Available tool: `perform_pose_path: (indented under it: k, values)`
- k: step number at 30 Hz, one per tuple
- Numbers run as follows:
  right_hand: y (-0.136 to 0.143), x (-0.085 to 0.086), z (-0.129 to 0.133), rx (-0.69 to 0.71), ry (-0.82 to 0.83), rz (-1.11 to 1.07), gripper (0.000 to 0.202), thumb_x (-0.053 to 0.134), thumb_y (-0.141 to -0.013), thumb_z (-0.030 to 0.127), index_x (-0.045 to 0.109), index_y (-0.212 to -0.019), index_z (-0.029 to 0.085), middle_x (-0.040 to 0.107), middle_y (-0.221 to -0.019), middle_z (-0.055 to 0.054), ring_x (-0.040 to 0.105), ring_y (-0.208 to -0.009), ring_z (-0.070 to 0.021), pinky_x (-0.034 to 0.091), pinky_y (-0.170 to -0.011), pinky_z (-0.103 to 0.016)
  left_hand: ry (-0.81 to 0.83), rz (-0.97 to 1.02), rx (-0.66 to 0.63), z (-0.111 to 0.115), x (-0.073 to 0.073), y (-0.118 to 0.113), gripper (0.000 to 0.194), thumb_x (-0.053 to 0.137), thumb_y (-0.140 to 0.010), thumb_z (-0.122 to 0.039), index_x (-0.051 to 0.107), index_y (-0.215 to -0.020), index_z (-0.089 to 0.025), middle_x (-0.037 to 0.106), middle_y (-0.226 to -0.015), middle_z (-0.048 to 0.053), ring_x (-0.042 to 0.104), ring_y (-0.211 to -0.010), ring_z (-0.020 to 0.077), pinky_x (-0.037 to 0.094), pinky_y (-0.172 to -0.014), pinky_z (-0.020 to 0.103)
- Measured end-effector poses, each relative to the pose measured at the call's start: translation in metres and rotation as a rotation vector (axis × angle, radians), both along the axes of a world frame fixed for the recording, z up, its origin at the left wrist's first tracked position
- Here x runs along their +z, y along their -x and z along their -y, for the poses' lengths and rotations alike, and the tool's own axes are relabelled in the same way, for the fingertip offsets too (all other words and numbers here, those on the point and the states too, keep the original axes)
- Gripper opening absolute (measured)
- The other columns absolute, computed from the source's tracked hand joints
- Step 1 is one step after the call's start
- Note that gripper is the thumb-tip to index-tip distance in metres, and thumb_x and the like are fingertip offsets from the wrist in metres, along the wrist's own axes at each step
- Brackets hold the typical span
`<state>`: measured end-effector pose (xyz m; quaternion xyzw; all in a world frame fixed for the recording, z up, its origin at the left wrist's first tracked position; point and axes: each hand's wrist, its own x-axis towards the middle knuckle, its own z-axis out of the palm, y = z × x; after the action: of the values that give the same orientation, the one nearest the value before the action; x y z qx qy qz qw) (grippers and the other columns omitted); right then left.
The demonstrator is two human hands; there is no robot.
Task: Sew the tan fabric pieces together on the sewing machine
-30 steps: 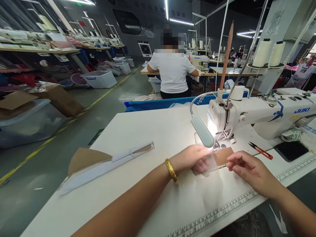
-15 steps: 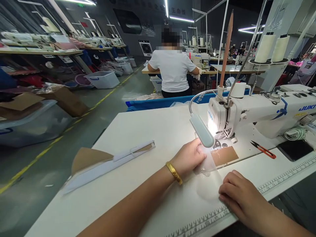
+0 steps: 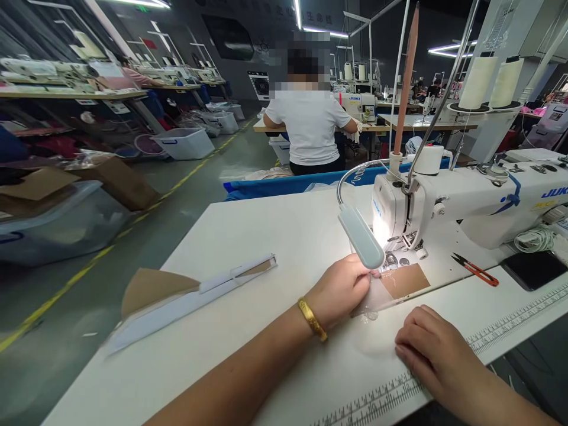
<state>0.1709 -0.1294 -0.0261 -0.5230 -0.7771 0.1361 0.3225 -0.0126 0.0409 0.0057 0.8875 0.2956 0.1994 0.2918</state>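
Observation:
My left hand (image 3: 341, 287), with a gold bangle at the wrist, is closed on the edge of a sheer, pale piece of fabric (image 3: 377, 297). Its fingertips are partly behind the grey lamp head (image 3: 361, 236), left of the needle area of a white sewing machine (image 3: 394, 201). A brown patch (image 3: 406, 281) lies on the machine bed to the right of the fabric. Nearer the table's front edge, my right hand (image 3: 432, 349) rests with fingers curled together. Whatever may be inside those fingers is hidden.
Red-handled thread snips (image 3: 477, 270) and a black phone (image 3: 530, 270) lie at the right. A folded white and brown paper piece (image 3: 190, 299) lies left on the table. A printed ruler (image 3: 373, 402) runs along the front edge. Ahead, a person in white (image 3: 308, 127) sits at another machine.
My left hand has shifted slightly forward and right, its fingertips now closer to the brown patch. The right hand has hardly moved. The view has shifted slightly.

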Motion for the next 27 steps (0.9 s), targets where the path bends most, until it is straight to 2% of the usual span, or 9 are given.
perform_pose_path:
  k: [8, 13, 21, 24, 27]
  values:
    - [0.006, -0.004, 0.000, 0.028, 0.016, 0.043, 0.017, 0.050, -0.105, 0.014, 0.056, -0.090, 0.021, 0.059, -0.086, -0.003, 0.053, -0.080, -0.0190, 0.043, -0.067, -0.030, -0.008, -0.124, -0.016, -0.001, 0.003, 0.006, 0.039, 0.048, -0.082, -0.012, 0.081, -0.099, -0.023, 0.074, -0.095, 0.002, 0.067, -0.088, 0.0210, 0.056, -0.084, 0.031]
    - [0.004, -0.002, 0.000, 0.030, 0.029, 0.024, 0.016, 0.050, -0.105, 0.014, 0.057, -0.092, 0.020, 0.059, -0.087, -0.002, 0.054, -0.080, -0.0184, 0.044, -0.068, -0.029, 0.027, -0.117, -0.004, -0.001, 0.003, 0.007, 0.039, 0.049, -0.081, -0.014, 0.081, -0.102, -0.024, 0.075, -0.093, 0.001, 0.067, -0.085, 0.0208, 0.055, -0.079, 0.030]
    - [0.007, -0.006, -0.002, 0.028, 0.004, 0.036, 0.017, 0.049, -0.103, 0.011, 0.054, -0.089, 0.021, 0.058, -0.085, -0.002, 0.052, -0.078, -0.0183, 0.040, -0.066, -0.030, -0.014, -0.126, -0.012, -0.004, -0.004, 0.006, 0.039, 0.050, -0.079, -0.011, 0.081, -0.099, -0.024, 0.071, -0.088, 0.002, 0.065, -0.080, 0.0196, 0.055, -0.077, 0.031]
    - [0.007, -0.005, -0.001, 0.031, 0.009, 0.039, 0.017, 0.048, -0.103, 0.011, 0.054, -0.090, 0.021, 0.058, -0.085, -0.002, 0.052, -0.078, -0.0184, 0.040, -0.066, -0.030, -0.089, -0.137, -0.018, -0.003, -0.001, 0.007, 0.037, 0.050, -0.081, -0.010, 0.081, -0.097, -0.023, 0.070, -0.089, 0.003, 0.064, -0.081, 0.0205, 0.055, -0.077, 0.033]
    - [0.006, -0.006, -0.001, 0.031, 0.002, 0.034, 0.017, 0.048, -0.104, 0.012, 0.055, -0.091, 0.021, 0.058, -0.085, -0.002, 0.052, -0.078, -0.0184, 0.041, -0.066, -0.030, -0.297, -0.123, 0.032, 0.002, 0.009, 0.008, 0.028, 0.052, -0.084, -0.012, 0.079, -0.089, -0.021, 0.068, -0.096, 0.008, 0.062, -0.092, 0.0258, 0.053, -0.086, 0.041]
